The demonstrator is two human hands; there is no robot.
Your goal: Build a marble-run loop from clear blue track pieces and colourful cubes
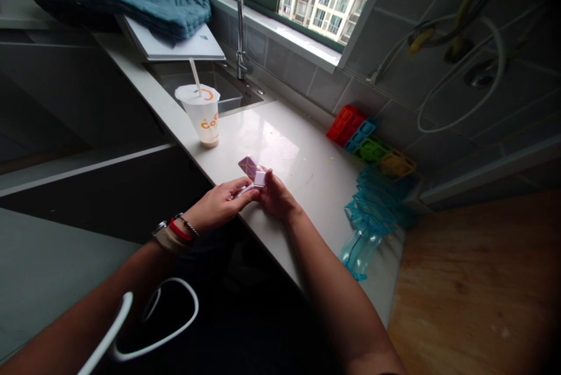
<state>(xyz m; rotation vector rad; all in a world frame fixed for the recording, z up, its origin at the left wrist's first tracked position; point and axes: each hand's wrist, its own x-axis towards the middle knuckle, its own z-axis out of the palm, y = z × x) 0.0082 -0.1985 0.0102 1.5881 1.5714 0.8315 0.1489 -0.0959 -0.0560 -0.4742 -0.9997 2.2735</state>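
Both hands come together over the near edge of the desk (280,156), and between them is a small pinkish-purple object (248,166), its parts standing at different angles. The left hand (221,205) is partly closed, thumb and fingers pinching a thin, flat part of it. The right hand (278,194) is half curled, thumb up, holding it by a pale, blocky part. On the left wrist, a watch and a red band! Over to the left stands a plastic cup (201,115) with a straw, upright on the desk, just beside the sink (225,86) and its curved faucet (241,18). Across by the tiled wall, colourful plastic trays (372,149) lean in a row, with crinkled blue plastic (379,205) lying near them.
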